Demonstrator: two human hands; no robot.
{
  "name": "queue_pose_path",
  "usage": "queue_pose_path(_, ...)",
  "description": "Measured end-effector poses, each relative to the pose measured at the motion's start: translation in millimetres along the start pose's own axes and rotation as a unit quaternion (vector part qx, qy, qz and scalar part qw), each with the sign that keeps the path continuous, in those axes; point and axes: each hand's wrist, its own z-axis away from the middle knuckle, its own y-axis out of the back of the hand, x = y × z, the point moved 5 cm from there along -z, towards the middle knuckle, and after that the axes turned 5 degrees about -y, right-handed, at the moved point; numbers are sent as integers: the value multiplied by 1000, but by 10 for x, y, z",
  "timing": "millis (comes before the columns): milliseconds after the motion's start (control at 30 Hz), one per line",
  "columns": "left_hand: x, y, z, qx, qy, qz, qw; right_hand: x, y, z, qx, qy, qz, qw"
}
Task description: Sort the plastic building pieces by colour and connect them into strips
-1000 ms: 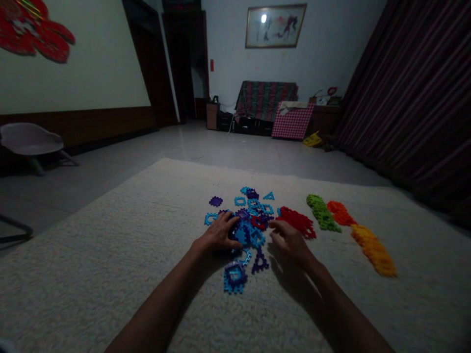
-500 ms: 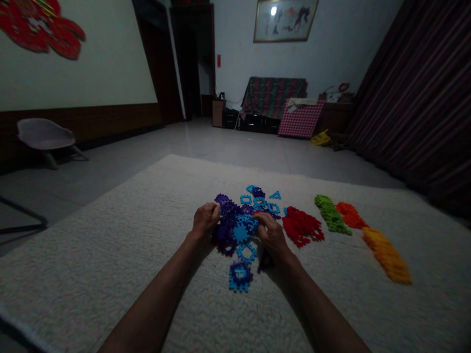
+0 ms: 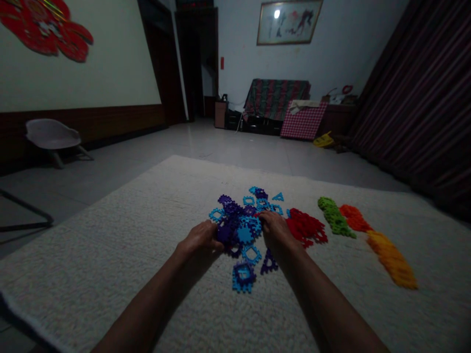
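A mixed pile of purple and light blue toothed plastic building pieces (image 3: 244,234) lies on the pale carpet. At the pile's left edge, my left hand (image 3: 201,237) has its thumb and fingers closed on a dark purple piece (image 3: 225,232). My right hand (image 3: 275,226) is over the pile's right side, its fingertips pinched on a small red piece (image 3: 256,214), mostly hidden by the fingers. A light blue open-centred piece (image 3: 216,214) sits just beyond my left hand. Nearer me lie a purple frame on a blue piece (image 3: 243,274) and a purple triangle (image 3: 269,263).
Right of the pile are groups of red (image 3: 306,227), green (image 3: 335,217), orange-red (image 3: 353,217) and yellow-orange pieces (image 3: 392,259). A pale chair (image 3: 53,134) stands by the left wall. A dark curtain (image 3: 401,98) hangs on the right.
My left hand has come down and nearer me, from above the pile's upper left to its left edge. The light blue piece there now shows. My right hand stays by the red piece.
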Motion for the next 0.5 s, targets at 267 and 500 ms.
queue_pose_path(267, 292, -199, -3, 20, -19, -60, 998, -37, 17, -67, -20, 16, 23, 999)
queue_pose_path(500, 376, -389, -19, 29, 4, -61, 998, -51, 221, -75, 91, -44, -119, 988)
